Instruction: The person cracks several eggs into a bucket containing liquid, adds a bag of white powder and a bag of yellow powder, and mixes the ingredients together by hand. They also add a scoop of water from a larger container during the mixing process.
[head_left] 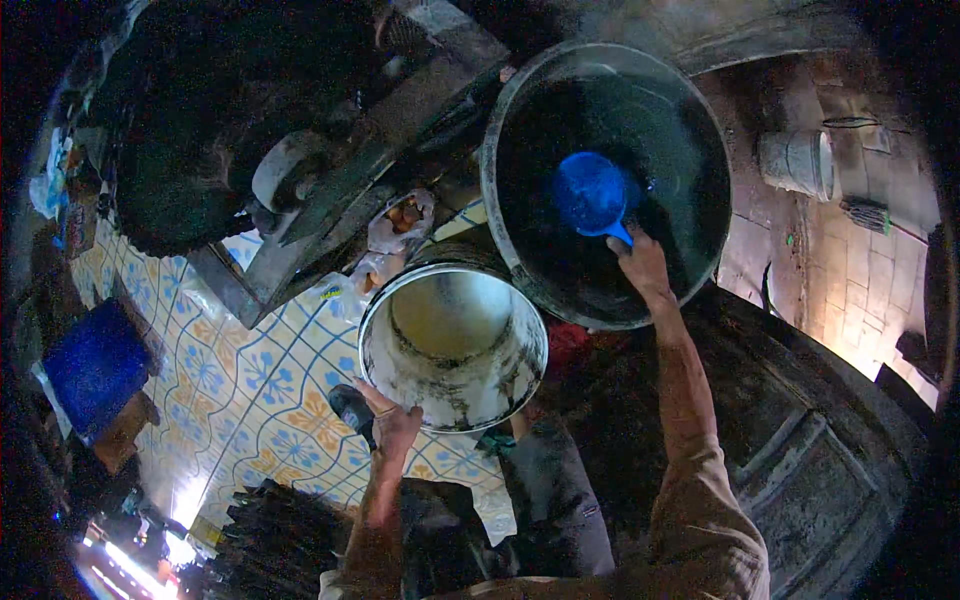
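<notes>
In my right hand [645, 268] is the handle of a blue dipper [588, 190], with the fingers closed round it. The dipper's bowl is inside a large dark round tub [497, 215], which seems to hold water. My left hand [395, 422] is at the lower left rim of a white bucket [535, 375], gripping its edge. Dark stains streak the bucket's inner wall, and its bottom looks yellowish. It stands between my legs and the tub, touching or nearly touching the tub's side.
Clear plastic bags [400, 225], one with brownish round things inside, lie beyond the bucket. A blue box-like thing [97, 370] is at far left on the patterned tile floor [265, 375]. Another white bucket [797, 163] lies at far right. A dark panelled wooden surface [800, 480] is at lower right.
</notes>
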